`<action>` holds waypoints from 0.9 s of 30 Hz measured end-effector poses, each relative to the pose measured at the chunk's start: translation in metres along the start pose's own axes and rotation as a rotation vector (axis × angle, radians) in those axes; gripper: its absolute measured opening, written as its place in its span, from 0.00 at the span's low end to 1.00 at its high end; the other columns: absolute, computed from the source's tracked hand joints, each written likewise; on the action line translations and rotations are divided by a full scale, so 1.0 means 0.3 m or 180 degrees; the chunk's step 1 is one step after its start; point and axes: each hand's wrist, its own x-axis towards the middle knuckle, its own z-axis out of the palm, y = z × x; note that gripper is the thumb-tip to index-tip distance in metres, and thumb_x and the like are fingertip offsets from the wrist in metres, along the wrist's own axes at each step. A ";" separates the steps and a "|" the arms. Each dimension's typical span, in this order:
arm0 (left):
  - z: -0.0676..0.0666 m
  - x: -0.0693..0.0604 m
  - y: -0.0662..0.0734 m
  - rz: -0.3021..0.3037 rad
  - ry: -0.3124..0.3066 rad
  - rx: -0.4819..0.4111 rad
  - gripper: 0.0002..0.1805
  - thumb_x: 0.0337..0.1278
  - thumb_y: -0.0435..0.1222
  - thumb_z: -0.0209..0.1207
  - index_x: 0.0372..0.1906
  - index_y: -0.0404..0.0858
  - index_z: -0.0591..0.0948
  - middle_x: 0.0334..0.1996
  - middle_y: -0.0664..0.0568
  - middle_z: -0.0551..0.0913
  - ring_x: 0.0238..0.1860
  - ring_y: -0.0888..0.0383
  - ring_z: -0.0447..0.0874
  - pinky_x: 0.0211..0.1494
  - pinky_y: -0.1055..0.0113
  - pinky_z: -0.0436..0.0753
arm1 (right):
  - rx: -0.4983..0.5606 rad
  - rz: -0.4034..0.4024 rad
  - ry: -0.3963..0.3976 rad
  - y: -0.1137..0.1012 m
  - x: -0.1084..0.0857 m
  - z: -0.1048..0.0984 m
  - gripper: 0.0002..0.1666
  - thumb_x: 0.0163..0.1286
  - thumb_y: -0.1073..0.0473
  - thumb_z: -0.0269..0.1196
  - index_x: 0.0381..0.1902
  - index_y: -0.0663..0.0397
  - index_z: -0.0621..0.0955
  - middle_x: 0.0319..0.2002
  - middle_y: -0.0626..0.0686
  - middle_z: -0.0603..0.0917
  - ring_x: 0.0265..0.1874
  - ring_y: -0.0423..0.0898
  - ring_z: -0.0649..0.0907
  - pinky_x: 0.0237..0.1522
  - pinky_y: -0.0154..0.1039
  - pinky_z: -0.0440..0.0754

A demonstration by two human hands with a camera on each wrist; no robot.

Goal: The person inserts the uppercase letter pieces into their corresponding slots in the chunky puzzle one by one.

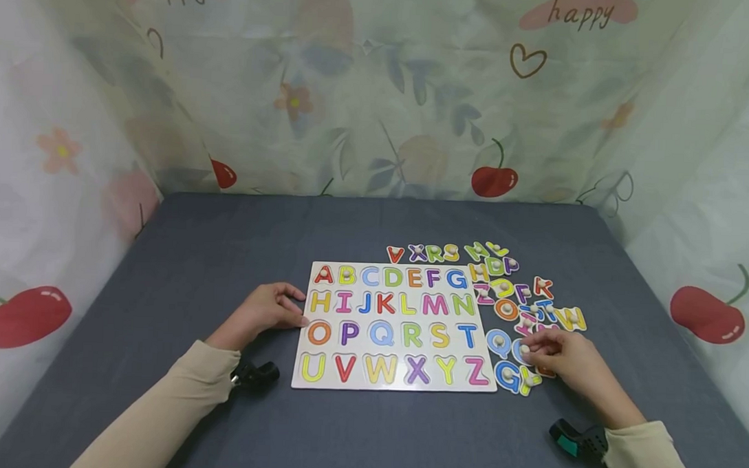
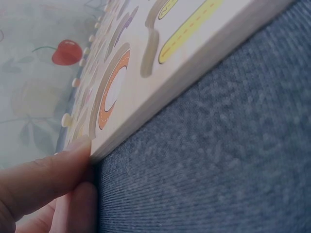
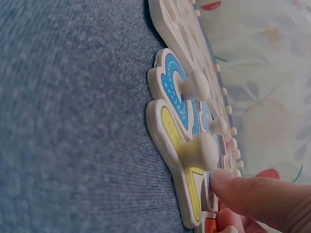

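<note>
A white alphabet puzzle board [image 1: 358,319] lies flat, with the knobbed A piece [image 1: 324,275] and B piece [image 1: 346,276] in its top row. At the board's left edge, my left hand [image 1: 268,314] grips the rim, thumb [image 2: 53,170] on top and fingers against the side. My right hand [image 1: 559,356] is over the loose letters at the board's right, thumb and fingers pinching a light blue C piece [image 1: 519,352], partly hidden by the fingers. Close by lie a blue G piece [image 1: 507,378], a yellow Y piece [image 3: 171,131] and a light blue Q piece [image 1: 499,343].
Many loose knobbed letters spread along the board's right, including a yellow W [image 1: 571,319] and red K [image 1: 542,288]. Others, such as a red V [image 1: 395,255], lie behind the board. Dark grey cloth [image 1: 238,236] covers the table; printed curtains [image 1: 366,123] surround it.
</note>
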 end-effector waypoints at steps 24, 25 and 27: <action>-0.007 -0.004 -0.002 -0.0038 0.0035 0.0043 0.28 0.41 0.29 0.74 0.51 0.31 0.76 0.28 0.48 0.83 0.27 0.61 0.82 0.33 0.69 0.81 | 0.0192 -0.0255 0.0335 -0.099 0.005 -0.052 0.25 0.63 0.50 0.68 0.50 0.64 0.81 0.36 0.53 0.85 0.29 0.37 0.81 0.30 0.33 0.78; -0.006 -0.004 -0.003 -0.0029 0.0029 0.0040 0.28 0.41 0.29 0.74 0.51 0.31 0.76 0.28 0.48 0.83 0.27 0.61 0.82 0.33 0.69 0.81 | 0.0203 -0.0276 0.0330 -0.116 0.010 -0.056 0.26 0.63 0.49 0.68 0.50 0.64 0.81 0.36 0.53 0.85 0.30 0.39 0.81 0.31 0.34 0.79; -0.005 -0.003 -0.005 -0.0019 0.0023 0.0031 0.28 0.41 0.29 0.74 0.51 0.31 0.76 0.28 0.49 0.83 0.27 0.61 0.82 0.33 0.69 0.81 | 0.0215 -0.0323 0.0317 -0.153 0.024 -0.060 0.27 0.63 0.48 0.68 0.50 0.63 0.81 0.36 0.53 0.85 0.31 0.42 0.82 0.32 0.34 0.80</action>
